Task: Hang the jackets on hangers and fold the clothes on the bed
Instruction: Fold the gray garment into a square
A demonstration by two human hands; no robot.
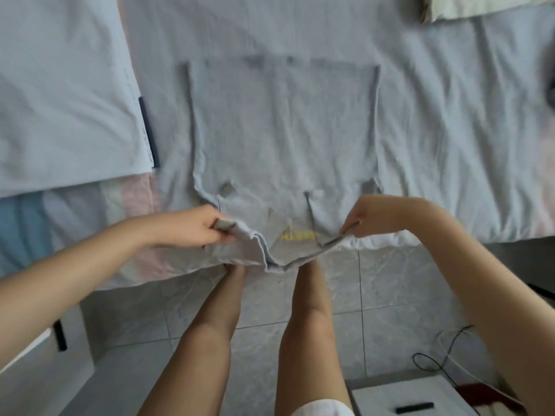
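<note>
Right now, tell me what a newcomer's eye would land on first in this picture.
First, the grey garment spread flat across the middle of the bed, its near edge lifted at the bed's front side. The left hand and right hand each pinch one corner of that edge, and small yellow lettering shows between them. Next, the pale folded cloth lying at the left.

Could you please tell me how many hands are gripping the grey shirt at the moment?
2. The left hand pinches the near-left corner of the grey shirt; the right hand pinches its near-right corner, at the bed's near edge. None seem hidden.
</note>
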